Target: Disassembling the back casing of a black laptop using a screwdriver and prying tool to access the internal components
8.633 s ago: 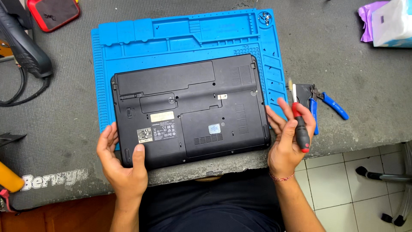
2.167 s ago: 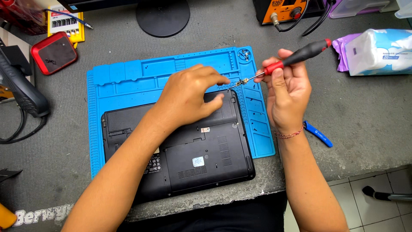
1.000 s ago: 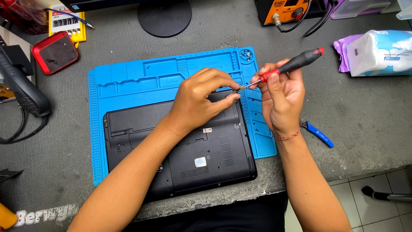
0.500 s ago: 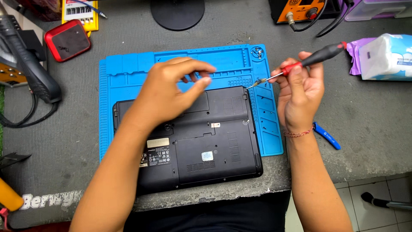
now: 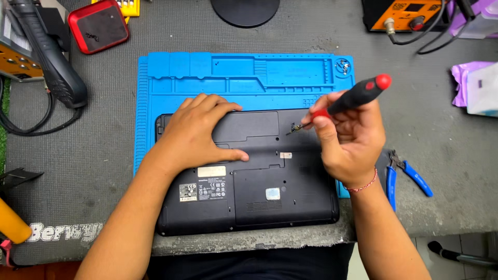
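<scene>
Black laptop (image 5: 249, 176) lies base-up on blue mat (image 5: 244, 78). Left hand (image 5: 199, 132) flat on it, fingers released, spread. Right hand (image 5: 350, 137) fingers clenched round red-black screwdriver (image 5: 353, 98), tip at laptop's rear edge. Blue pliers (image 5: 402, 173) just right of it on worktop (image 5: 104, 155).

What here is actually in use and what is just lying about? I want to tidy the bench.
In use: laptop, blue mat, screwdriver in right hand, left hand flat on the laptop.

Lying about: blue-handled pliers, red case, orange station, black hot-air handle.
</scene>
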